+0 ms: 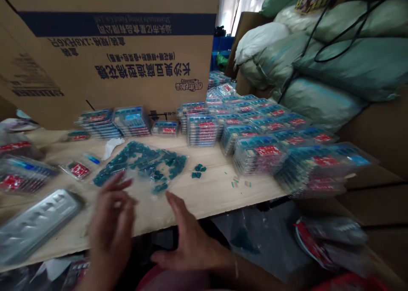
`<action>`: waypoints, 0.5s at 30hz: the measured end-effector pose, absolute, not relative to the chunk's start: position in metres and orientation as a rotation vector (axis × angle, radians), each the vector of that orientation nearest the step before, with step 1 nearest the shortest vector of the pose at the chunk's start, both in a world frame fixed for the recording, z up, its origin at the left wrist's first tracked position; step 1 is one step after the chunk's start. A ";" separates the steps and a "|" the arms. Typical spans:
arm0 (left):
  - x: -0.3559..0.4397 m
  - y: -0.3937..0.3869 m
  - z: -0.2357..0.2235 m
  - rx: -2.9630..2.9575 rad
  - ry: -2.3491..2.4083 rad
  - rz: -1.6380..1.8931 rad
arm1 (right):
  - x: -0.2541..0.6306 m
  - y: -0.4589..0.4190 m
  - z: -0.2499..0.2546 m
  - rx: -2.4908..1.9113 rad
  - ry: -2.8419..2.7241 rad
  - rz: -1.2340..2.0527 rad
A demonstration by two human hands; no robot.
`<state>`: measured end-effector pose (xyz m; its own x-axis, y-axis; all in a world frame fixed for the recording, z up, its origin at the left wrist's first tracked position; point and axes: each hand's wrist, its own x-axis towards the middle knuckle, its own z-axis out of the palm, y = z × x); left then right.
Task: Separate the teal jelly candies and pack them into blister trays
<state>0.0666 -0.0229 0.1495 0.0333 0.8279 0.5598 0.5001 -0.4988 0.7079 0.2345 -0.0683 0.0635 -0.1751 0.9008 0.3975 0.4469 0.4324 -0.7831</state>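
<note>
My left hand (111, 216) is raised over the front of the table, blurred by motion, its fingers loosely bent and apart with nothing visible in them. My right hand (188, 235) is at the table's front edge, thumb and fingers spread, holding nothing. Just beyond both hands lies a clear plastic bag (145, 165) with many small dark teal pieces in and around it. A few loose teal pieces (198, 172) lie to its right. Left of my left hand is a silvery moulded tray (40, 225), tilted across the table corner.
Stacks of clear packs with teal pieces and red packets (258, 155) fill the table's right side. More stacks (130, 121) stand before a big cardboard box (127, 69). Packs (25, 174) and a red packet (78, 169) lie left. Large sacks (325, 99) are piled right.
</note>
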 end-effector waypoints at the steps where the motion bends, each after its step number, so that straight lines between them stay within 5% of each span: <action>1: 0.086 -0.024 0.137 1.881 1.298 1.405 | 0.222 -0.071 0.065 -1.132 -1.799 0.623; 6: 0.128 -0.022 0.094 1.621 1.279 1.282 | 0.243 -0.054 0.063 -1.274 -1.850 0.615; 12: 0.110 0.005 0.052 2.439 1.205 0.851 | 0.303 -0.013 0.056 -1.327 -2.130 0.900; 15: 0.108 0.019 0.023 2.541 1.182 0.646 | 0.317 0.006 0.049 -1.449 -2.052 0.580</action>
<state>0.1076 0.0188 0.0232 0.5690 0.7725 0.2820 0.6546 -0.6330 0.4133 0.3169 0.0059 0.0488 -0.2625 0.9457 0.1916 0.7058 0.3236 -0.6302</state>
